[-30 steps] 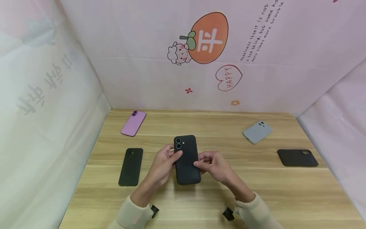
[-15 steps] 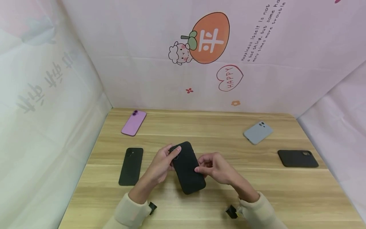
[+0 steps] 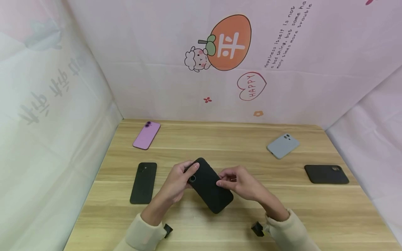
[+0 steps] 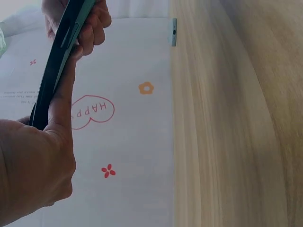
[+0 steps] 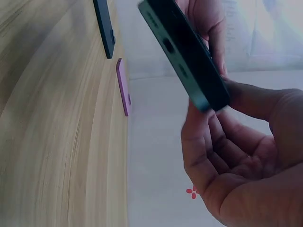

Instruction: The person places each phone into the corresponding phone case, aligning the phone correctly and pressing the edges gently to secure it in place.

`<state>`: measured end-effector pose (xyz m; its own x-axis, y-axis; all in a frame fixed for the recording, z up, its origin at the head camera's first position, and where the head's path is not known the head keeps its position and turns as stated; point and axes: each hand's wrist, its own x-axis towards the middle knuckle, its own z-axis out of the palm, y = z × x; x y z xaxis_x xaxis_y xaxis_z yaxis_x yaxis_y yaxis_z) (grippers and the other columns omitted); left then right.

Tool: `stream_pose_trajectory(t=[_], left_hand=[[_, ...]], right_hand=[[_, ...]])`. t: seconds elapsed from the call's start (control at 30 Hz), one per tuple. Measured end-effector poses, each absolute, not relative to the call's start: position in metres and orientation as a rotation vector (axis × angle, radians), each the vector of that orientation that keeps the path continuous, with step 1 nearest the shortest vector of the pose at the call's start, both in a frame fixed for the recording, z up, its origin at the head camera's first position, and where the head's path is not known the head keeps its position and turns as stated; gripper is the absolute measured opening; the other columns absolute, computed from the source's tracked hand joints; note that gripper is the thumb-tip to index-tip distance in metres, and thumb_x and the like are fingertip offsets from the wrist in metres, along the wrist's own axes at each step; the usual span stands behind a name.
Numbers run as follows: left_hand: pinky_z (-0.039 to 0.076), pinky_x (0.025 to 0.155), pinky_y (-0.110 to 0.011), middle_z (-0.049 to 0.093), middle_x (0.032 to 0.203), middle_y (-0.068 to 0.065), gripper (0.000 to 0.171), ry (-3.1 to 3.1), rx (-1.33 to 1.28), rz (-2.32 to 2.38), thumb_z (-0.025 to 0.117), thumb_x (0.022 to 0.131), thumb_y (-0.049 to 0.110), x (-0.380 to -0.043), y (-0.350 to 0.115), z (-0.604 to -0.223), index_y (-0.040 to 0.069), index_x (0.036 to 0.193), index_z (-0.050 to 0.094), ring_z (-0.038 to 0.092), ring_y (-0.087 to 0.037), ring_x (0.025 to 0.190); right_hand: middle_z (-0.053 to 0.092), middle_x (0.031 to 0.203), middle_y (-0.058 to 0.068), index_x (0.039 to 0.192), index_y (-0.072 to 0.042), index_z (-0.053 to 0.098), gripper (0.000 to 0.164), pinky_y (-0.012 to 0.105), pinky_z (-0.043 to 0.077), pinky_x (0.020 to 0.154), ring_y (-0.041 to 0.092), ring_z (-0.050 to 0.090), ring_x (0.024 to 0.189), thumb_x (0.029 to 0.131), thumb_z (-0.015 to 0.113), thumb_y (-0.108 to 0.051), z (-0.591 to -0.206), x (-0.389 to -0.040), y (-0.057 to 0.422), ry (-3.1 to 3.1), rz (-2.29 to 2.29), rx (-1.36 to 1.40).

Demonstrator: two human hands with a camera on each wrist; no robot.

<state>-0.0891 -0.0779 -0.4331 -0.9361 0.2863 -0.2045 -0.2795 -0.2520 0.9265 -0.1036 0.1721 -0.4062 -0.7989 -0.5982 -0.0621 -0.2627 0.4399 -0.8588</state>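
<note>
A black-cased phone (image 3: 209,186) is held above the table between both hands, tilted with its back and one camera ring facing up. My left hand (image 3: 178,181) grips its upper left corner, the thumb lying over the camera area. At the right long edge, my right hand (image 3: 240,183) pinches the phone between thumb and curled fingers. Side-on in the left wrist view, the phone (image 4: 57,66) shows its long edge above my left hand (image 4: 40,165). The right wrist view shows the phone's end with its openings (image 5: 184,54), near the thumb and fingers of my right hand (image 5: 251,161).
On the wooden table (image 3: 201,230), a purple phone (image 3: 146,135) and a dark phone (image 3: 143,183) lie at left. At right lie a light grey phone or case (image 3: 283,145) and a black phone case (image 3: 327,174). A printed cloth (image 3: 157,87) hangs behind.
The black-cased phone has turned counterclockwise, its lower end swinging right. My left thumb has moved up over the camera area, and my right hand has shifted slightly right.
</note>
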Motion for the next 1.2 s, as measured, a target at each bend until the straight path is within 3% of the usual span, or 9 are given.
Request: stream_pose_trajectory(t=[0.27,0.5,0.77,0.9,1.2], left_hand=[[0.065,0.084,-0.042,0.068,0.113,-0.016,0.033,1.628,-0.078,2.351,0.052,0.113,0.018,-0.088,-0.073,-0.431,-0.011,0.127,0.058,0.074,-0.022,0.100],[0.065,0.083,-0.044,0.068,0.111,-0.016,0.024,1.574,-0.135,2.459,0.049,0.114,0.015,-0.087,-0.072,-0.429,-0.008,0.118,0.056,0.074,-0.023,0.096],[0.065,0.085,-0.043,0.066,0.119,-0.021,0.025,1.580,-0.149,2.499,0.046,0.115,0.014,-0.087,-0.072,-0.428,-0.008,0.123,0.053,0.074,-0.023,0.100],[0.064,0.087,-0.044,0.064,0.122,-0.022,0.024,1.577,-0.154,2.524,0.043,0.115,0.014,-0.086,-0.071,-0.428,-0.008,0.122,0.052,0.073,-0.024,0.104],[0.057,0.101,-0.049,0.052,0.145,-0.030,0.018,1.491,-0.157,2.591,0.040,0.116,0.013,-0.080,-0.064,-0.431,-0.005,0.116,0.044,0.063,-0.033,0.128]], right_hand=[[0.075,0.088,-0.001,0.105,-0.006,0.081,0.013,0.029,0.060,0.084,0.012,0.067,0.081,0.098,0.077,-0.017,-0.407,-0.104,0.173,2.501,-1.355,-0.566],[0.079,0.096,0.002,0.105,-0.010,0.083,0.012,0.025,0.057,0.072,0.014,0.069,0.080,0.097,0.079,-0.017,-0.410,-0.104,0.178,2.546,-1.442,-0.400],[0.079,0.103,0.014,0.114,0.001,0.079,0.026,0.037,0.065,0.078,0.020,0.077,0.082,0.100,0.076,-0.021,-0.416,-0.102,0.183,2.389,-1.639,-0.254],[0.080,0.103,0.015,0.117,0.004,0.076,0.031,0.037,0.066,0.080,0.024,0.079,0.084,0.100,0.077,-0.021,-0.419,-0.102,0.183,2.283,-1.739,-0.160],[0.080,0.098,0.013,0.120,0.013,0.070,0.035,0.035,0.065,0.080,0.019,0.078,0.083,0.099,0.076,-0.014,-0.422,-0.106,0.185,2.126,-1.871,0.020]])
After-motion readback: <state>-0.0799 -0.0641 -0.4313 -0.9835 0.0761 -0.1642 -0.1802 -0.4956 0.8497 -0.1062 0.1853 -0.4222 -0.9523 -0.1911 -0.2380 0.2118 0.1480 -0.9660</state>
